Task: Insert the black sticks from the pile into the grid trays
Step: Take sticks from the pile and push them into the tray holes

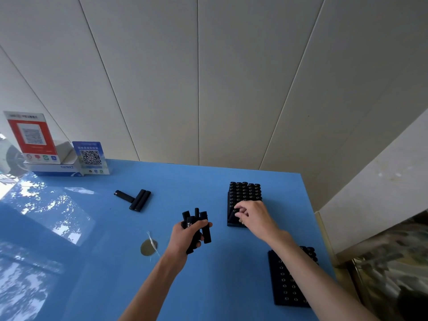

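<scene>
My left hand [185, 235] grips a bunch of black sticks [199, 224] upright above the blue table [115, 239]. My right hand [254, 218] reaches over the near end of a black grid tray [244, 193], fingers curled on a stick there; its far rows hold several sticks. A second grid tray [284, 281] lies near the front right, partly under my right forearm. Three loose black sticks [136, 199] lie on the table at the left.
Two QR-code stands [91, 157] and a white box [55, 169] sit at the table's back left. A small round disc with a wire [149, 246] lies by my left wrist. A panelled wall runs behind; the table's right edge meets a ledge.
</scene>
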